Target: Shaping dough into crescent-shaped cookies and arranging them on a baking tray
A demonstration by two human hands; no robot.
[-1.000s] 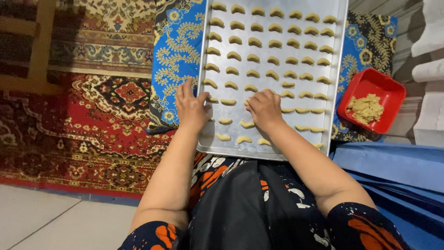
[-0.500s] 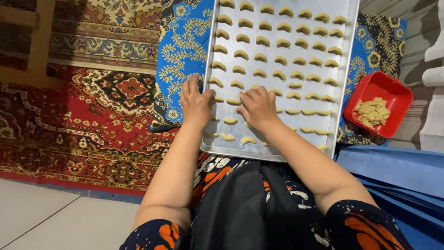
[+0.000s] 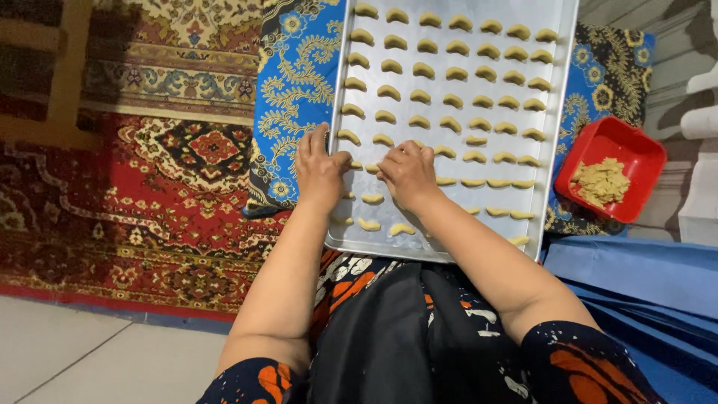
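A large metal baking tray (image 3: 561, 142) lies on a blue patterned cloth (image 3: 292, 90), carrying several rows of pale crescent-shaped dough pieces (image 3: 456, 101). My left hand (image 3: 318, 168) rests on the tray's left rim, fingers spread, thumb over a dough piece. My right hand (image 3: 407, 172) is on the tray near the middle of a row, fingers curled down over a dough piece (image 3: 389, 161); whether it grips the piece is hidden by the fingers.
A red square container (image 3: 613, 168) with crumbly dough stands right of the tray. A red patterned carpet (image 3: 149, 194) spreads to the left, a tiled floor (image 3: 90, 359) at lower left, blue folded fabric (image 3: 643, 277) at lower right.
The view has shifted, so the tray and container sit lower in the picture. Both hands stay at the same spot on the tray.
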